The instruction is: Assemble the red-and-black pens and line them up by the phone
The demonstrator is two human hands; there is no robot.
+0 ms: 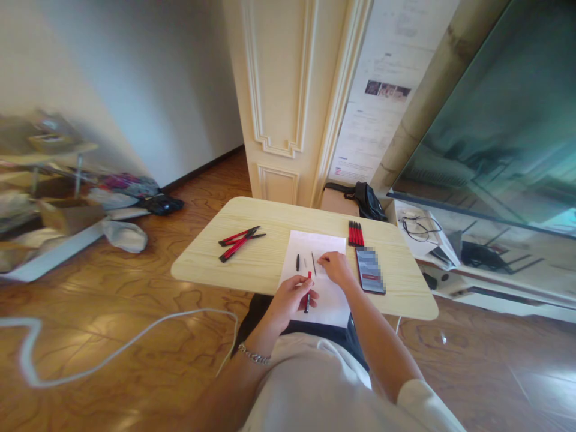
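Note:
My left hand [291,297] is closed around a red and black pen barrel [308,294], held over a white sheet of paper [315,246] on a small light wooden table [252,264]. My right hand [335,267] rests on the paper with its fingers curled, pinching near a thin dark refill [314,264]; whether it grips anything is unclear. A short black pen part [297,262] and a tiny pale piece lie on the paper beside the refill.
Three red and black pens [240,239] lie loose at the table's left. A neat row of pens [355,233] sits at the back right, next to a phone [369,270]. A white cable [112,354] runs across the wooden floor; clutter lies at the left.

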